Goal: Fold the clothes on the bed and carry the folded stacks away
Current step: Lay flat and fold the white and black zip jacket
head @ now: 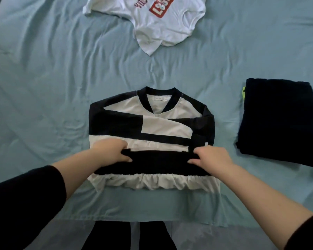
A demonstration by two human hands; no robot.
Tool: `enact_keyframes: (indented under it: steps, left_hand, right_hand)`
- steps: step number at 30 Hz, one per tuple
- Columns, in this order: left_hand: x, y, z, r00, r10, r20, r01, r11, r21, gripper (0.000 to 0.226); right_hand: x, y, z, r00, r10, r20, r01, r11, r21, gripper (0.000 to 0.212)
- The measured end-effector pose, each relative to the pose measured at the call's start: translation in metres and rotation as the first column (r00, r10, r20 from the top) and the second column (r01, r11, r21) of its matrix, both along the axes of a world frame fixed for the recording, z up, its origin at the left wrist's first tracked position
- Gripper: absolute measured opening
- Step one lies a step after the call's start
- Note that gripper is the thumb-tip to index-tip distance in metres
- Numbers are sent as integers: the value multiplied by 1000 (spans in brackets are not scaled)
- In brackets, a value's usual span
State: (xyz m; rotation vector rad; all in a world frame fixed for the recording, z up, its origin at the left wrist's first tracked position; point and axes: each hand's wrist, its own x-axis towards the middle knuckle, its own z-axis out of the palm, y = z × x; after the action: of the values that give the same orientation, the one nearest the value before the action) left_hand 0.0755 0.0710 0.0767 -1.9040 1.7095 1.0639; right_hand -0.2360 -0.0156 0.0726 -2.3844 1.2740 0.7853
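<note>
A white and navy sweatshirt (163, 127) lies flat on the bed near its front edge, collar away from me, both sleeves folded across its chest. Its dark hem band is lifted and folded up over the lower part. My left hand (112, 150) pinches the left end of that band. My right hand (211, 156) pinches the right end. Beneath the band the white cloth bunches into ruffles. A folded dark garment (278, 121) lies to the right, with a sliver of neon yellow at its left edge.
A crumpled white T-shirt (159, 26) with a red print lies unfolded at the far side of the light blue bedsheet (52, 78). The bed's front edge (116, 219) runs below the sweatshirt, with my dark trouser legs and the floor beyond it.
</note>
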Motion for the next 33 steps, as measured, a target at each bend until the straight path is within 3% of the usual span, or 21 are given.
enact_keyframes:
  steps: [2,5,10,16,20,22,23,25,27,30,33]
  left_hand:
    - [11,-27,4,985,-37,168,76,969,-235,28]
    - [25,-67,-1,944,-21,331,175,879,-444,15]
    - [44,-118,-33,924,95,370,121,845,-520,16]
    - [36,-136,-92,902,162,399,62,867,-494,22]
    - [16,-130,-100,872,425,242,-232,796,-559,40]
    - [-7,-120,-93,866,463,191,-229,705,-672,52]
    - [-20,-111,-90,896,413,166,-179,676,-715,53]
    - [-31,-87,-92,953,198,229,7,743,-670,55]
    - [-5,-68,-104,932,92,351,109,851,-513,62]
    - [42,-63,-126,915,252,316,-133,926,-354,75]
    - [41,-66,-123,916,263,303,-158,931,-330,78]
  right_hand:
    - [9,-30,0,997,69,37,-55,957,-283,28]
    - [27,-71,-5,994,86,72,-42,881,-472,6]
    - [55,-129,-39,995,-41,93,82,866,-494,8]
    - [62,-144,-97,986,-162,35,161,896,-415,20]
    - [69,-126,-102,902,-320,290,419,810,-409,35]
    - [85,-99,-95,841,-277,465,473,794,-383,46]
    - [94,-83,-91,843,-203,498,421,825,-377,49]
    - [99,-57,-94,906,-39,422,215,901,-378,54]
    - [82,-58,-108,967,-27,253,115,932,-342,59]
    - [52,-79,-134,972,-201,124,231,920,-316,61]
    - [60,-78,-134,969,-231,88,247,920,-305,62]
